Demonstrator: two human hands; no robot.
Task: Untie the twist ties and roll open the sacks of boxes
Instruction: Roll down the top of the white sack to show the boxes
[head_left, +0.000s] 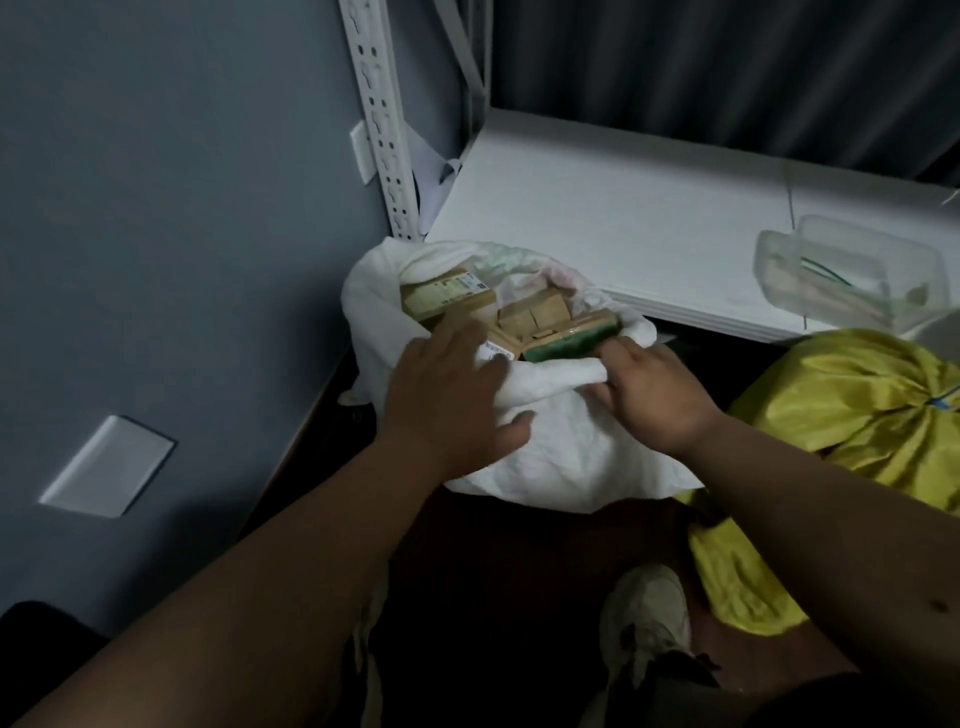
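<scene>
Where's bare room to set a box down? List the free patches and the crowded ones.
Free: the white shelf between the rack upright and the clear container. Crowded: the floor, where the white sack, under the left hand and right hand, lies against the yellow sack.

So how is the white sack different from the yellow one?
The white sack is open, its rim rolled down so the boxes inside show; the yellow sack is gathered shut at its neck, hiding what it holds. Both hands are on the white sack: the left hand rests on its rim, the right hand grips the rim. Neither touches the yellow one. Both sit on the floor by the shelf.
</scene>
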